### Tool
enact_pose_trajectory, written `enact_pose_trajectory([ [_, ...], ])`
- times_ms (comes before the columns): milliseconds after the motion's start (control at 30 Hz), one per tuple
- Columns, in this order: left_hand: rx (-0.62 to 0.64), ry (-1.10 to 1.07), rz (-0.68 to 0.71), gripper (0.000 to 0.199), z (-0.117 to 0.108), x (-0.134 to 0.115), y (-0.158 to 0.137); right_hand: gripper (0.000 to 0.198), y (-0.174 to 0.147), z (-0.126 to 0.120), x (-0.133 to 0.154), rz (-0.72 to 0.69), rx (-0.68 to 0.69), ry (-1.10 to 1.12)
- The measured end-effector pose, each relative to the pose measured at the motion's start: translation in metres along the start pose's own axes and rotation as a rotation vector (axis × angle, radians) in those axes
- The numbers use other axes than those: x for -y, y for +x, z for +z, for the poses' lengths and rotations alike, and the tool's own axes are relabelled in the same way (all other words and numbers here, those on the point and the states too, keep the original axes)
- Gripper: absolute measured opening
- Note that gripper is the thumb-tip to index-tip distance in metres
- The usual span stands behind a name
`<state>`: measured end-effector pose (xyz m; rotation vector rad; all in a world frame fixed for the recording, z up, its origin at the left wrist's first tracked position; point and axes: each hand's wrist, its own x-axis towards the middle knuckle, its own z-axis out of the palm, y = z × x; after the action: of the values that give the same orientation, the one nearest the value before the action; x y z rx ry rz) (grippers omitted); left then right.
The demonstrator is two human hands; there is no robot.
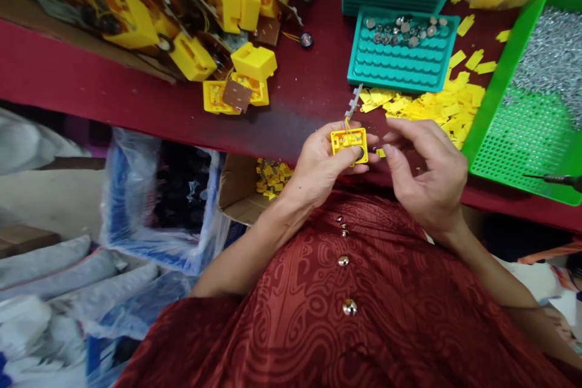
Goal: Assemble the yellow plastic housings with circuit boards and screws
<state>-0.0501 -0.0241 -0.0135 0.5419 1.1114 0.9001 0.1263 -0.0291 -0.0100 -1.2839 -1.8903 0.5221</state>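
Resting in the left hand (318, 163), the open yellow housing (349, 138) is lying near the edge of the table (313, 97); fingers are clasping it, the thumb touching a round dark part (361, 152). Wires (348, 125) are leading to a circuit board (353, 102). The right hand (427, 163) is hovering just beside, thumb and index finger parted, gripping nothing. Yellow tabs (431, 108) are lying between it and a teal tray (395, 60).

Dark red swirl-patterned garment (291, 309) had round shiny buttons (350, 307) down front; left hand (318, 160) and right hand (430, 170) were bare.
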Motion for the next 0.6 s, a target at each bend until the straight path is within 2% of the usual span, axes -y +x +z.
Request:
enact_pose_trajectory([
  [100, 0.064, -0.013, -0.02, 0.05, -0.002, -0.002, -0.002, 0.025, -0.002, 0.0, -0.004, 0.013, -0.03, 0.039],
  [200, 0.191, -0.031, -0.074, 0.049, -0.005, -0.009, -0.008, 0.021, 0.002, -0.003, -0.012, 0.117, -0.042, 0.122],
  [267, 0.266, -0.015, -0.094, 0.042, -0.009, -0.013, -0.011, 0.023, 0.011, -0.007, -0.018, 0.209, 0.016, 0.216],
  [333, 0.297, 0.079, -0.074, 0.036, -0.013, -0.014, -0.013, 0.04, 0.024, -0.01, -0.022, 0.299, 0.146, 0.33],
  [400, 0.262, 0.274, 0.013, 0.034, -0.017, -0.011, -0.013, 0.061, 0.039, -0.011, -0.024, 0.394, 0.299, 0.429],
  [467, 0.2, 0.5, 0.138, 0.034, -0.021, -0.007, -0.012, 0.07, 0.053, -0.011, -0.024, 0.475, 0.417, 0.458],
  [533, 0.169, 0.673, 0.26, 0.035, -0.024, -0.004, -0.012, 0.063, 0.063, -0.01, -0.021, 0.524, 0.501, 0.413],
  [600, 0.141, 0.761, 0.36, 0.037, -0.026, -0.002, -0.011, 0.047, 0.07, -0.01, -0.018, 0.551, 0.564, 0.369],
])
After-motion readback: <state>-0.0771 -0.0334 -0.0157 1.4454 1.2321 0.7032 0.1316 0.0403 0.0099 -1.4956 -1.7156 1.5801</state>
